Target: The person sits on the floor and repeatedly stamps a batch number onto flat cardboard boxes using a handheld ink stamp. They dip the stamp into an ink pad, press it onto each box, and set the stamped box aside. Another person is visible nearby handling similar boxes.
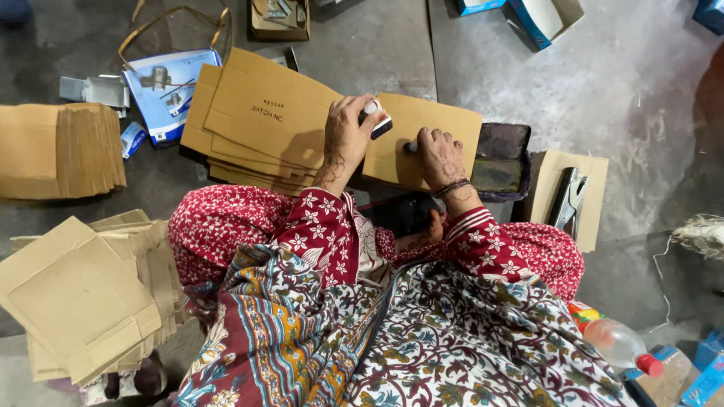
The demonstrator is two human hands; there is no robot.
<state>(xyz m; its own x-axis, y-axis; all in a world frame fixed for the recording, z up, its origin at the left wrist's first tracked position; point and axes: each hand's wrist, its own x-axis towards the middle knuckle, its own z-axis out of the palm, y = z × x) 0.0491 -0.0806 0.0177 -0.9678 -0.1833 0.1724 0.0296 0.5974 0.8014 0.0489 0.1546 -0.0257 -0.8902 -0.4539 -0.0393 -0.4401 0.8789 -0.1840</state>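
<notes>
The person sits on the floor [603, 90] with a flat cardboard sheet [445, 124] lying in front of the knees, its near end overlapping a fanned stack of flattened cartons [256, 113]. The left hand [348, 136] is clamped around a small rubber stamp [377, 120], held at the sheet's left edge, just on or just above it. The right hand [441, 154] presses fingers-down on the sheet's near edge, closed over something small and pale that cannot be made out. A dark ink pad [501, 162] sits just beside the sheet on the right. The sheet rests on an uneven stack, so it could slide or tilt under the stamp and smear the mark if the right hand eases off. With the stamp so close to the edge, part of the print may miss the cardboard.
</notes>
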